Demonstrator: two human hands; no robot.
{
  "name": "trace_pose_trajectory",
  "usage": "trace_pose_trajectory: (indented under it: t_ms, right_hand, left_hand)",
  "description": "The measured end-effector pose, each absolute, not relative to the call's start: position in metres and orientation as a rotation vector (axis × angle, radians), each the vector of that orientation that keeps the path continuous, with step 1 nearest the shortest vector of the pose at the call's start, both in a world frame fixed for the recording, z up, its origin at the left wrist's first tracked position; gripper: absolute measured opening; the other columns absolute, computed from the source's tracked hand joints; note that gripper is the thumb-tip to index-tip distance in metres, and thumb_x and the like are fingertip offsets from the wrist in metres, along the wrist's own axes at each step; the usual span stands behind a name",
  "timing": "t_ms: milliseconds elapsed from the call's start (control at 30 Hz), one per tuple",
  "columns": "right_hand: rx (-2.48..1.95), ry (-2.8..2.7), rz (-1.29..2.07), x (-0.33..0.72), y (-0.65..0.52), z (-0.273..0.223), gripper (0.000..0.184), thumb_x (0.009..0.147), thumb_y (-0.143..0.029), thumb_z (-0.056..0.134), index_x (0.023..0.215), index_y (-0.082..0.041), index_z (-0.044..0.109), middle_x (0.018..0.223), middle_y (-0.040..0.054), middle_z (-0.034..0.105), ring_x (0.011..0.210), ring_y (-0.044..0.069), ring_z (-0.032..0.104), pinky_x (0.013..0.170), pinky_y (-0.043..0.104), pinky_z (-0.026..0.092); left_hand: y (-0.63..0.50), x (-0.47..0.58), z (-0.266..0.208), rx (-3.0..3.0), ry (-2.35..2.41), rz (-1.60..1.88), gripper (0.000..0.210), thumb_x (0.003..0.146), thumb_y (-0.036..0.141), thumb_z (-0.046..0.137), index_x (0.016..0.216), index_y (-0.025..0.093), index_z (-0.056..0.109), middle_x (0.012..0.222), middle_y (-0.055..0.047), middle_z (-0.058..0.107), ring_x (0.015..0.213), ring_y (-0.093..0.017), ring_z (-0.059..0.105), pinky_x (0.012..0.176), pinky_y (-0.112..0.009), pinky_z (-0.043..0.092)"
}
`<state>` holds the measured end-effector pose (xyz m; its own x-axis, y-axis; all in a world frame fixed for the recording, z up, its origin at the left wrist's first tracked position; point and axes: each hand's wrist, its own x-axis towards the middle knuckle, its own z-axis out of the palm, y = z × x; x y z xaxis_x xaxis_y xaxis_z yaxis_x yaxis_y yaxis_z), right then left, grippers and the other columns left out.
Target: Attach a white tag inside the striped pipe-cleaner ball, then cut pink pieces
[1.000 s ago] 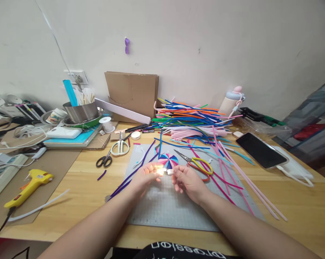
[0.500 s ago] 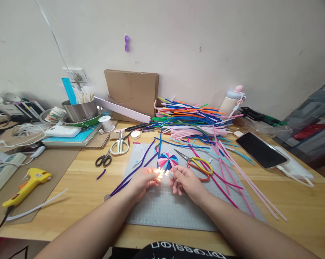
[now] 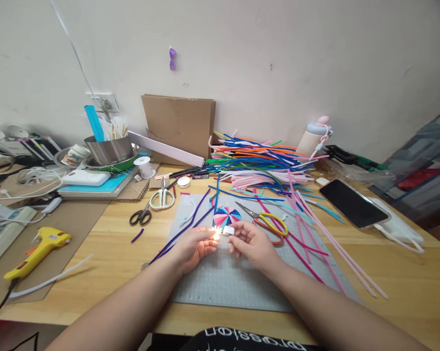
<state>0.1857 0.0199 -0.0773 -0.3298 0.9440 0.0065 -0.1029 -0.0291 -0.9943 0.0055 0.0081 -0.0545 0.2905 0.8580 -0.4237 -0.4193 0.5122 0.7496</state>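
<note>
My left hand (image 3: 200,247) is closed, thumb and fingers pinching a glowing bundle of tiny string lights (image 3: 217,233). In my right hand (image 3: 252,243) a small white battery box (image 3: 228,230) is held between thumb and fingers, beside the lit bundle. Just beyond both hands, a round disc of pink, blue and white pipe cleaners (image 3: 227,216) lies on the grey cutting mat (image 3: 234,287), its near edge partly hidden. Scissors with yellow and red handles (image 3: 274,224) rest right of it. Purple pipe cleaners (image 3: 183,234) stretch along the mat's left side.
A heap of coloured pipe cleaners (image 3: 256,161) lies against the wall, with loose pink strands (image 3: 336,239) at right. A yellow glue gun (image 3: 37,251) is at left. White-handled scissors (image 3: 162,199), black-handled scissors (image 3: 140,217) and a phone (image 3: 354,204) also lie on the table.
My right fingers have shifted on the white battery box, which is turned and shows more of its face. My left hand stays nearly in place with the lights.
</note>
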Motion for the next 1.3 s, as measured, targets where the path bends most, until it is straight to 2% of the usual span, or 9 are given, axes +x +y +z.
trace_pose_trajectory:
  t_ms: [167,367,500,567,667,767,900,1100,1300]
  right_hand:
    - [-0.986,-1.340,1.466,0.188,0.020,-0.079,0.021,0.072,-0.021,0.064,0.091,-0.018,0.056,0.066,-0.0033,0.060,0.047,0.009,0.058,0.040,0.019,0.043]
    - [-0.940,-1.274,1.573,0.190,0.022,-0.071,0.025,0.075,-0.034,0.063,0.092,-0.018,0.052,0.066,-0.0021,0.061,0.046,0.010,0.057,0.040,0.019,0.044]
    - [-0.933,-1.227,1.651,0.193,0.025,-0.068,0.025,0.084,-0.044,0.052,0.081,-0.018,0.048,0.064,-0.0020,0.060,0.043,0.008,0.055,0.035,0.015,0.037]
    - [-0.940,-1.225,1.668,0.194,0.026,-0.068,0.028,0.085,-0.046,0.049,0.078,-0.019,0.046,0.062,-0.0025,0.059,0.040,0.007,0.053,0.033,0.014,0.035]
    - [-0.954,-1.256,1.675,0.194,0.025,-0.068,0.031,0.084,-0.048,0.050,0.077,-0.018,0.047,0.060,-0.0027,0.059,0.038,0.007,0.052,0.032,0.014,0.035]
    - [-0.980,-1.311,1.664,0.194,0.023,-0.068,0.031,0.082,-0.049,0.052,0.076,-0.018,0.049,0.056,-0.0031,0.059,0.036,0.007,0.051,0.031,0.013,0.033]
    - [-1.001,-1.386,1.636,0.193,0.021,-0.068,0.030,0.081,-0.047,0.053,0.075,-0.018,0.049,0.054,-0.0040,0.057,0.035,0.007,0.050,0.030,0.013,0.032]
    - [-0.920,-1.487,1.570,0.191,0.021,-0.069,0.028,0.076,-0.041,0.059,0.092,-0.019,0.050,0.070,-0.0022,0.059,0.049,0.011,0.057,0.035,0.018,0.040]
    - [-0.864,-1.589,1.295,0.195,0.018,-0.066,0.011,0.079,-0.028,0.058,0.085,-0.020,0.052,0.073,-0.0013,0.056,0.057,0.011,0.052,0.047,0.022,0.042]
  left_hand:
    - [0.006,0.009,-0.051,0.570,0.895,0.876,0.013,0.069,0.014,0.071,0.078,0.008,0.064,0.070,-0.005,0.063,0.058,-0.009,0.058,0.055,-0.018,0.048]
    - [0.009,0.006,-0.050,0.624,0.939,1.001,0.029,0.081,0.035,0.058,0.091,0.009,0.064,0.080,-0.009,0.064,0.066,-0.012,0.061,0.061,-0.024,0.050]
    - [0.013,0.004,-0.054,0.775,1.007,1.199,0.025,0.072,0.027,0.070,0.092,0.014,0.063,0.082,-0.004,0.063,0.069,-0.011,0.058,0.060,-0.020,0.047]
    - [0.013,0.007,-0.054,0.853,1.010,1.236,0.033,0.064,0.021,0.076,0.095,0.017,0.064,0.086,-0.003,0.063,0.073,-0.011,0.058,0.061,-0.020,0.046]
    - [0.011,0.014,-0.054,0.931,0.991,1.208,0.041,0.060,0.027,0.080,0.096,0.017,0.065,0.089,-0.005,0.065,0.074,-0.014,0.059,0.060,-0.022,0.047]
    - [0.009,0.020,-0.053,0.941,1.000,1.143,0.036,0.063,0.039,0.077,0.085,0.013,0.066,0.079,-0.007,0.066,0.066,-0.014,0.059,0.056,-0.024,0.046]
    - [0.007,0.022,-0.053,0.954,1.058,1.101,0.030,0.062,0.038,0.077,0.070,0.012,0.065,0.065,-0.004,0.063,0.058,-0.011,0.056,0.056,-0.023,0.045]
    - [0.005,0.025,-0.045,1.112,1.162,1.073,0.027,0.063,0.037,0.076,0.068,0.012,0.067,0.060,-0.003,0.063,0.053,-0.011,0.054,0.057,-0.024,0.044]
    - [-0.002,0.031,-0.027,1.437,1.241,1.184,0.009,0.064,0.024,0.077,0.070,0.021,0.071,0.079,-0.004,0.065,0.079,-0.018,0.056,0.077,-0.027,0.043]
